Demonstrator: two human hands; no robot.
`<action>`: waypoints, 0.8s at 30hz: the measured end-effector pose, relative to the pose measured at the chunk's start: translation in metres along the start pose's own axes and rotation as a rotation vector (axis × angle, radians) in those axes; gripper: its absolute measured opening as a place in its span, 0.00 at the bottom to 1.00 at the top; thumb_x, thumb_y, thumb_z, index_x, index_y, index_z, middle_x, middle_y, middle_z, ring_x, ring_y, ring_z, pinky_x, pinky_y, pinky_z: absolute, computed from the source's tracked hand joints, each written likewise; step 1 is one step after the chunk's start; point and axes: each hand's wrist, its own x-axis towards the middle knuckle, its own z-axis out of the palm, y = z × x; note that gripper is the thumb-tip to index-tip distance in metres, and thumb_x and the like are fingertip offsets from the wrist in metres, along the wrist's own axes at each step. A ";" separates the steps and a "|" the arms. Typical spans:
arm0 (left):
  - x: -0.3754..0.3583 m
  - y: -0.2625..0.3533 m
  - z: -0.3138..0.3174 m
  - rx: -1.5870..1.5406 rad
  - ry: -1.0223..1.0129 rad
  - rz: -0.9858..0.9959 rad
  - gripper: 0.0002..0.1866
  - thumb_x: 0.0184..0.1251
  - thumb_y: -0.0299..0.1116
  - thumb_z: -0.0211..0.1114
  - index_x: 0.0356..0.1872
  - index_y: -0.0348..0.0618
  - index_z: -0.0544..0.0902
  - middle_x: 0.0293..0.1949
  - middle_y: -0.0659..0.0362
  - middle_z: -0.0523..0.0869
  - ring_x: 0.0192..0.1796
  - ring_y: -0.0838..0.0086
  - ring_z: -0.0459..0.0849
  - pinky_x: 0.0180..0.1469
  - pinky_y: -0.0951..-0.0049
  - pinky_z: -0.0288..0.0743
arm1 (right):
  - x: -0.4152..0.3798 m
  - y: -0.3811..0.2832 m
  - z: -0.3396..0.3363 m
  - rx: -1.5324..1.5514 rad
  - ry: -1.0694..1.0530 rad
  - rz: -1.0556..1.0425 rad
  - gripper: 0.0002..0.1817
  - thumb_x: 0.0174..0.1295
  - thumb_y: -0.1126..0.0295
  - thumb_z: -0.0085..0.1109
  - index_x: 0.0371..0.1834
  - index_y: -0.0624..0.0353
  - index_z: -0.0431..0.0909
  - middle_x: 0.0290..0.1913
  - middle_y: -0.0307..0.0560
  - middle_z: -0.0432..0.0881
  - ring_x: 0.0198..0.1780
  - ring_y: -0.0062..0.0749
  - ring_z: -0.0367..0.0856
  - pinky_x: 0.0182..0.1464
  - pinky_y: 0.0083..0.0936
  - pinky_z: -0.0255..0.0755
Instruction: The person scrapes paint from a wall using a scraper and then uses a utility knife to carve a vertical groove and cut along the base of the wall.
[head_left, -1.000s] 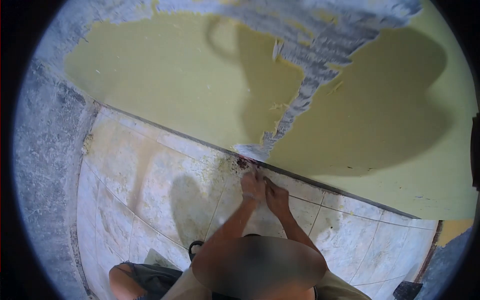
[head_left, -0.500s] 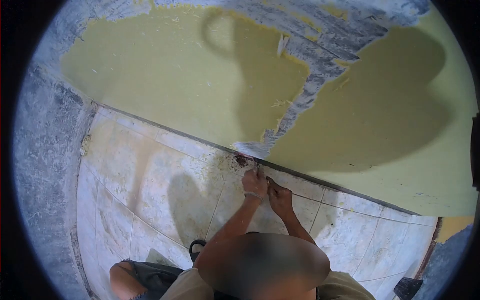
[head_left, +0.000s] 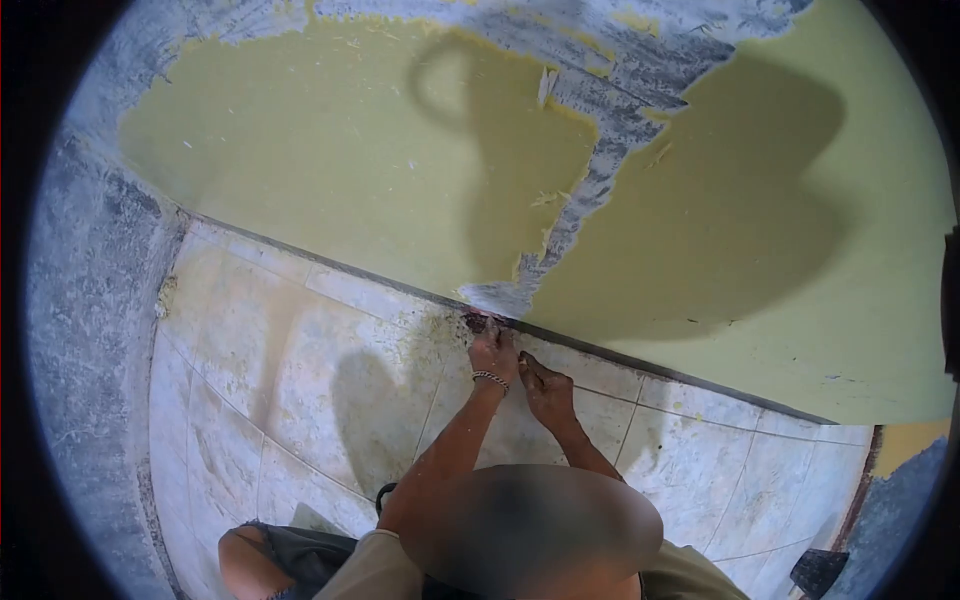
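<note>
At the foot of the yellow wall, a dark, crumbly patch is lying where the wall and the tiled floor are meeting, just below the lower end of a bare grey strip. Your left hand, with a bracelet circling its wrist, is resting at the near edge of that patch; one finger is pointing into it and the others are curling inward. Your right hand is hovering just beside it, fingers drawn together; whether either hand is pinching something, you cannot tell from this view.

Bare skin is what you are risking most: a rough edge in the patch could be nicking a fingertip if you are pushing hard. Sweeping too briskly could be scattering crumbs across the tiles, and a knock on the wall could be bringing down the loose flake higher up.

Your left fingertip is blending into the dark crumbs, so the patch's depth is staying unclear. A blurred oval is covering your upper arms, and the lower border is cutting off a bent knee; whose it is, you cannot tell.
</note>
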 end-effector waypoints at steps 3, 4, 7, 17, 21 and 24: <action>-0.006 -0.011 0.006 0.014 0.077 0.121 0.09 0.61 0.32 0.59 0.28 0.35 0.81 0.25 0.41 0.80 0.32 0.47 0.80 0.35 0.53 0.73 | -0.005 -0.006 -0.003 -0.038 -0.001 0.060 0.16 0.62 0.70 0.58 0.53 0.63 0.79 0.30 0.62 0.81 0.29 0.29 0.82 0.35 0.23 0.73; -0.012 -0.009 0.003 -0.018 0.115 0.152 0.08 0.60 0.30 0.60 0.28 0.35 0.80 0.25 0.41 0.80 0.32 0.47 0.80 0.34 0.54 0.72 | -0.006 -0.003 -0.001 -0.035 0.103 -0.119 0.16 0.62 0.70 0.58 0.52 0.62 0.79 0.30 0.64 0.81 0.28 0.31 0.82 0.34 0.24 0.73; 0.007 -0.022 -0.001 -0.109 0.113 0.062 0.07 0.59 0.29 0.61 0.29 0.35 0.81 0.25 0.42 0.80 0.31 0.48 0.81 0.33 0.56 0.73 | 0.009 -0.022 0.002 -0.060 0.079 -0.101 0.16 0.61 0.69 0.59 0.51 0.61 0.80 0.27 0.65 0.79 0.26 0.33 0.81 0.33 0.26 0.73; 0.006 -0.011 -0.010 -0.029 0.079 -0.028 0.08 0.58 0.31 0.63 0.27 0.35 0.82 0.25 0.44 0.82 0.30 0.49 0.82 0.34 0.59 0.75 | -0.001 -0.012 0.002 -0.082 0.032 -0.006 0.17 0.65 0.64 0.55 0.52 0.62 0.79 0.22 0.62 0.75 0.21 0.22 0.73 0.29 0.25 0.70; -0.013 -0.015 0.007 -0.044 0.225 0.222 0.08 0.60 0.30 0.62 0.26 0.36 0.81 0.24 0.42 0.82 0.28 0.48 0.81 0.30 0.58 0.72 | -0.014 -0.004 0.004 0.074 0.139 -0.053 0.16 0.65 0.66 0.53 0.53 0.62 0.79 0.21 0.59 0.75 0.22 0.20 0.72 0.28 0.24 0.70; -0.014 -0.013 0.016 -0.003 0.198 0.180 0.09 0.61 0.32 0.60 0.27 0.36 0.81 0.23 0.43 0.81 0.29 0.48 0.82 0.31 0.57 0.73 | -0.004 -0.003 0.004 0.124 0.076 0.086 0.16 0.65 0.67 0.52 0.53 0.63 0.79 0.22 0.59 0.77 0.24 0.23 0.74 0.31 0.25 0.71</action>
